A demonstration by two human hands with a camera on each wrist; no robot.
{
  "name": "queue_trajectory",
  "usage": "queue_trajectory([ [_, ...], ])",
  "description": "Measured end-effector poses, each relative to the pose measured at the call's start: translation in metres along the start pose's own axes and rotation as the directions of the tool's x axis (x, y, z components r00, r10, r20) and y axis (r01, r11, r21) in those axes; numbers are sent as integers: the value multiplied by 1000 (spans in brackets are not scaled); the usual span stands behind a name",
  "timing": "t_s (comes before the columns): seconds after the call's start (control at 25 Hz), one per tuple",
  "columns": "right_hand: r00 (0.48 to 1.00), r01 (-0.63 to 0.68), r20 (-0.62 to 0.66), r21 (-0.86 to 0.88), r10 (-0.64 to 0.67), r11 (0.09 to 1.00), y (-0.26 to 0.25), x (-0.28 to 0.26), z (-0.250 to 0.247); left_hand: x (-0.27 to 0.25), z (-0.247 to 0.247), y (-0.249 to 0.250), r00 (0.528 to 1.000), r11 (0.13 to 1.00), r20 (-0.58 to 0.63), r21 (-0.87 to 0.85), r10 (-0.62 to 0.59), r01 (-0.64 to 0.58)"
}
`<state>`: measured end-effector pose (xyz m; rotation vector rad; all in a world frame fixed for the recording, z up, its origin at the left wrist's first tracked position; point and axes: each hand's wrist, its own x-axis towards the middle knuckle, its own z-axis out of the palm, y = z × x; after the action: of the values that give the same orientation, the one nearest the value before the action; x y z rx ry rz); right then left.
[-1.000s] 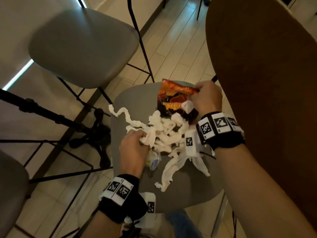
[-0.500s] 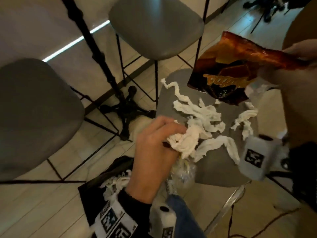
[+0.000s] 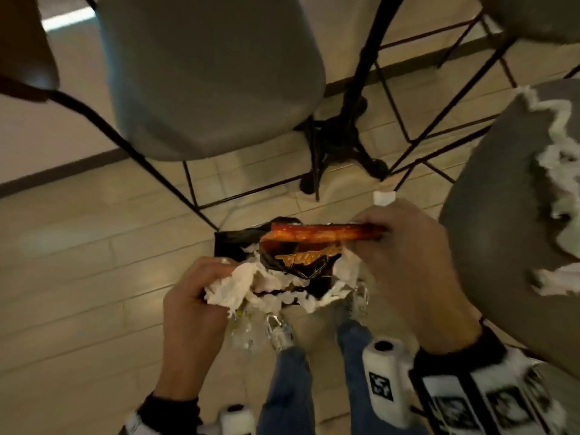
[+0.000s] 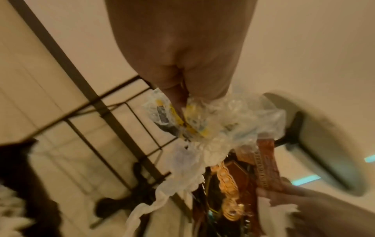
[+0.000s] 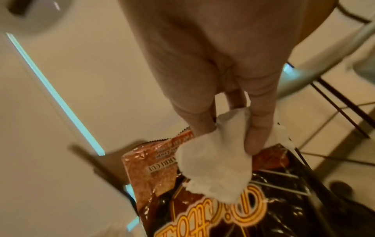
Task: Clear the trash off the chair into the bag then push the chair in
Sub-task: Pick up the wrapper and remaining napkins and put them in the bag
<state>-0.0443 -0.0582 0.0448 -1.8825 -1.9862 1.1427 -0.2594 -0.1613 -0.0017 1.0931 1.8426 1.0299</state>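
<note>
Both hands hover over the black trash bag point(image 3: 233, 243) on the floor. My left hand point(image 3: 219, 287) grips a wad of white tissue point(image 3: 233, 282) together with a crumpled clear plastic wrapper point(image 4: 205, 121). My right hand point(image 3: 367, 238) pinches the orange and black chip bag point(image 3: 314, 249) by its top edge. It also holds a piece of tissue point(image 5: 213, 166) against that bag. The grey chair point(image 3: 489, 221) at the right edge carries more white tissue strips point(image 3: 558, 146).
Another grey chair point(image 3: 204, 76) stands ahead of the bag. A black table pedestal point(image 3: 345, 133) and thin black chair legs point(image 3: 433, 133) cross the tiled floor. A third seat point(image 3: 533, 14) shows at the top right. My legs in jeans point(image 3: 288, 387) are below the hands.
Both hands have left the chair seat and swung left and down to the trash bag, carrying the tissue, wrapper and chip bag. The view turned that way too.
</note>
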Motion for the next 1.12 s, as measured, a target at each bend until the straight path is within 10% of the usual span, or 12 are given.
queue_trajectory([
  [0.44, 957, -205, 176, -149, 230, 967, 180, 136, 369, 109, 72, -358, 949, 823, 90, 527, -303, 213],
  [0.6, 893, -307, 312, -105, 325, 946, 231, 162, 431, 82, 99, -435, 827, 757, 270, 602, -493, 255],
  [0.84, 872, -186, 437, -121, 220, 975, 241, 159, 432, 84, 94, -423, 782, 734, 328, 638, -530, 230],
  [1.12, 866, -314, 409, -8, 289, 950, 189, 111, 318, 87, 73, -294, 806, 717, 404, 696, -433, 36],
])
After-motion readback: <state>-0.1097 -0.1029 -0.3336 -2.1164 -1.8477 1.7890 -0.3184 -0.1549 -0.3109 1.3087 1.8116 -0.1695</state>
